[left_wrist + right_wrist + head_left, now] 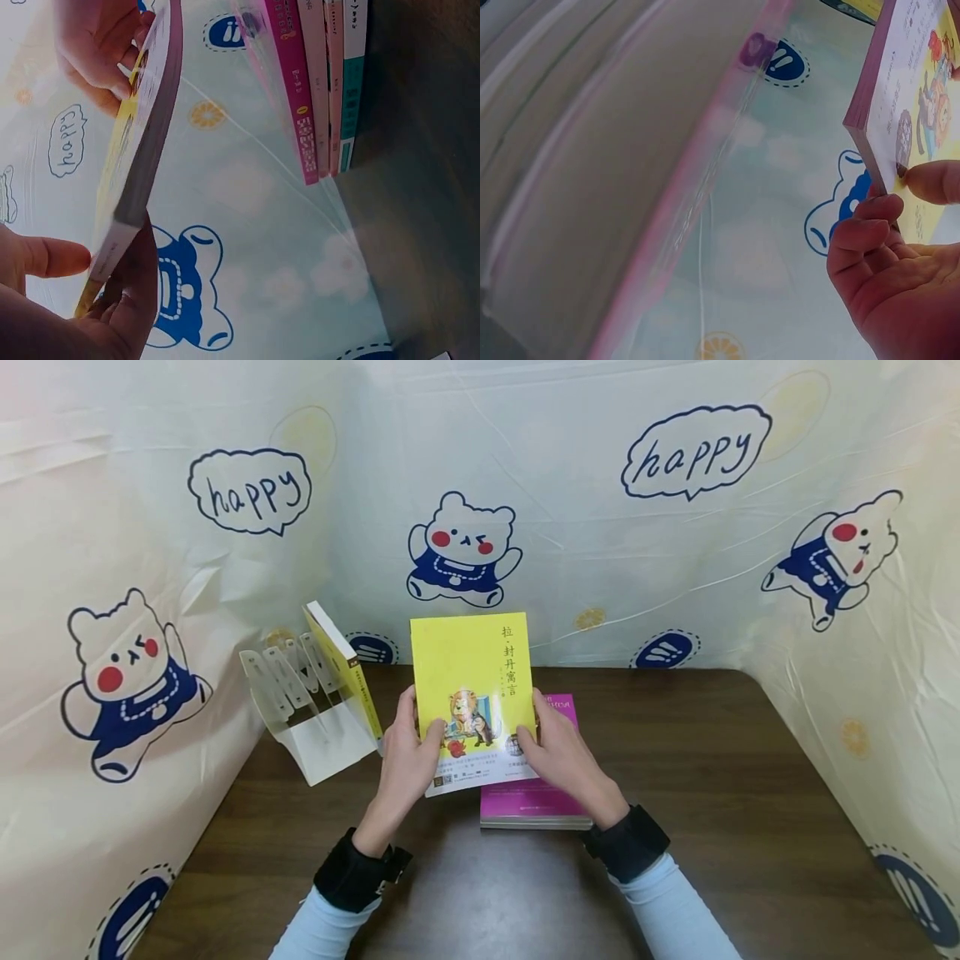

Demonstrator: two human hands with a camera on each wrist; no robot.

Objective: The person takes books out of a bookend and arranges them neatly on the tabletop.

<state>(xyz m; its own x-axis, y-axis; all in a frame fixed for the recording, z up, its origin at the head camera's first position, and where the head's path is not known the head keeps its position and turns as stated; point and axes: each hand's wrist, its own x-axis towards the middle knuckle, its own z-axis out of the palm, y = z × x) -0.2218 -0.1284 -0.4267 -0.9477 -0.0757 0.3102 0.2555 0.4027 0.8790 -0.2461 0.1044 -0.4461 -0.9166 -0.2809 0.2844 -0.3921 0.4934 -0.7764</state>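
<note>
A yellow book (468,668) with a cartoon picture and a white lower band is held up above the table, its cover toward the head camera. My left hand (408,756) grips its lower left edge, thumb on the cover and fingers behind. On the opposite side my right hand (566,752) holds the lower right edge the same way, as the right wrist view also shows. Behind and below the right hand lies a stack of books with a magenta book (536,797) on top. In the left wrist view the stack shows several spines, one magenta (295,97).
At the left of the brown table (697,752) stands a white book rack (330,739) with slotted dividers. Another yellow book (352,672) stands upright at its right end. A patterned curtain (585,552) with bears encloses the back and sides.
</note>
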